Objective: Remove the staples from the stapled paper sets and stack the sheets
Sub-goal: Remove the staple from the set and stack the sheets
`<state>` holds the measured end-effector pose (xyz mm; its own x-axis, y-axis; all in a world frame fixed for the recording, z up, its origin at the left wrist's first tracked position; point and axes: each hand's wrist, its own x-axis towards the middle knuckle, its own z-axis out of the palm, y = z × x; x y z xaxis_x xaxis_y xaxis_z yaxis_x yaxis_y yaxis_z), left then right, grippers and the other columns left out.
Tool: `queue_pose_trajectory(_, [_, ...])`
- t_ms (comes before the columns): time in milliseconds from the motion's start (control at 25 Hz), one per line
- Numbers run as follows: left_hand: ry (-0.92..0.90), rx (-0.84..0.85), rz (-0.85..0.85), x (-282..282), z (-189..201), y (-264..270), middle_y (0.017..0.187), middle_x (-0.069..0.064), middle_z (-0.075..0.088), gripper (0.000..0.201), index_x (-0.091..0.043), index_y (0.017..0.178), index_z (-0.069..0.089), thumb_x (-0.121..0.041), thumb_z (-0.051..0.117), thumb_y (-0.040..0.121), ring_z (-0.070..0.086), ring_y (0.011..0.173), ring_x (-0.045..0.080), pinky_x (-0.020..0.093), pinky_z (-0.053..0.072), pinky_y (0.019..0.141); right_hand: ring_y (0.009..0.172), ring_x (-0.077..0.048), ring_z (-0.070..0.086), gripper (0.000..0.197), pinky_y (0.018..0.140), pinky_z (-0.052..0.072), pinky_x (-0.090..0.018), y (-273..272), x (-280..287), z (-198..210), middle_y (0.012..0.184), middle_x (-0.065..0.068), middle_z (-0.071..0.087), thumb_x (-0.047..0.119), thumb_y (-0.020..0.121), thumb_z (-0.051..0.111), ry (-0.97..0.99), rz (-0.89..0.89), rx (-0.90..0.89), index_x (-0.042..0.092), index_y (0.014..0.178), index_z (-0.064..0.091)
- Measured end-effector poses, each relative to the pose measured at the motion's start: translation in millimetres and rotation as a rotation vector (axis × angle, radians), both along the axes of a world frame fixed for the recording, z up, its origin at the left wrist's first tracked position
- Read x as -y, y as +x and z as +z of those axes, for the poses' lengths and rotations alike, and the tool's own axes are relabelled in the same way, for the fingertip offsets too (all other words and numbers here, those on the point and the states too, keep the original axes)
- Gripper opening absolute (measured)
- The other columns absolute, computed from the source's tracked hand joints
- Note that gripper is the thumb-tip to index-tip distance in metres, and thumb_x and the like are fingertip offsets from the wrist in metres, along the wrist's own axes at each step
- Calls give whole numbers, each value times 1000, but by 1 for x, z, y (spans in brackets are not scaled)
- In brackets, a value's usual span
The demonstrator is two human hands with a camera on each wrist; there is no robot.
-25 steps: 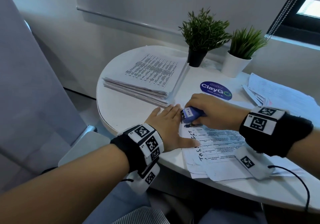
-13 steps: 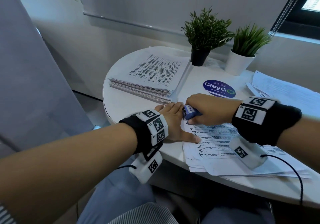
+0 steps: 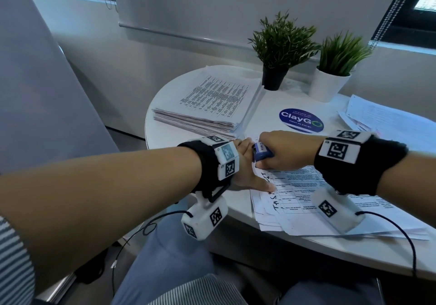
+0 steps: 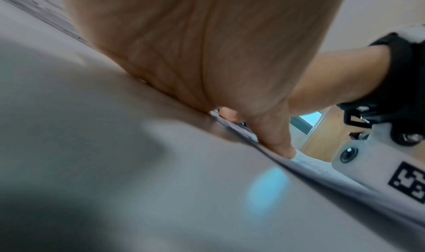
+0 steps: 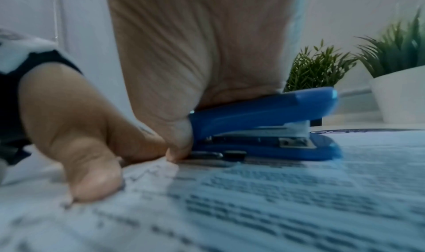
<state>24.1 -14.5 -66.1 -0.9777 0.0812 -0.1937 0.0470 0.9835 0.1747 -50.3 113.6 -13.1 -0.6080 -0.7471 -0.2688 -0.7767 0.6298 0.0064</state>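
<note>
Fingers (image 3: 264, 137) curled round blue stapler (image 3: 262, 153), left hand (image 3: 245, 170) flat on printed sheets (image 3: 295, 186), "ClayGO" sticker (image 3: 301, 120)

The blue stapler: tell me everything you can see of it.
The blue stapler is small, with a glossy, plastic-looking blue top arm and base and a silvery metal magazine between them. It lies level on the printed paper set near that set's top left corner. The right hand grips it from above, palm on the top arm. The left hand presses flat on the sheets just beside it. A white label shows on its end in the head view.
</note>
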Motion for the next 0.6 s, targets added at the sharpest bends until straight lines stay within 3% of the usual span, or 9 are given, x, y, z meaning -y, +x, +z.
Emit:
queue_pose_trajectory(120, [-12,-22,-32,-1,7,3,161,7,5,106,-21,154,8,-78,51,76,4,148,27,40,6,117,76,-20,54,35,60,37,-28,7,-10,-4,88,2,52,45,88,63,-100,89,-129,15,92,45])
queue_pose_trajectory(240, [-2,-43,-89,-3,16,8,157,6,15,89,-25,151,21,-71,52,81,13,144,27,37,11,115,87,-20,56,40,67,38,-28,9,-19,-8,102,0,52,49,89,58,-140,219,-280,14,104,48])
queue_pose_trajectory(360, [-8,-50,-110,-5,20,11,154,7,18,77,-32,147,31,-71,50,83,18,141,29,37,13,115,77,-25,58,44,63,45,-34,9,-20,-7,94,-6,57,50,87,55,-150,383,-414,9,101,54])
queue_pose_trajectory(440, [-25,-40,-130,-5,22,10,153,9,17,72,-33,147,33,-69,47,86,16,142,29,34,11,115,71,-24,58,44,61,48,-35,11,-20,-6,88,-7,59,51,85,50,-112,452,-491,8,97,58])
queue_pose_trajectory(600, [-26,-23,-118,-5,15,6,158,11,13,80,-27,150,29,-70,49,85,10,145,24,30,2,115,82,-26,59,32,75,51,-40,12,-22,-7,98,-9,62,36,93,50,-67,518,-569,8,106,60])
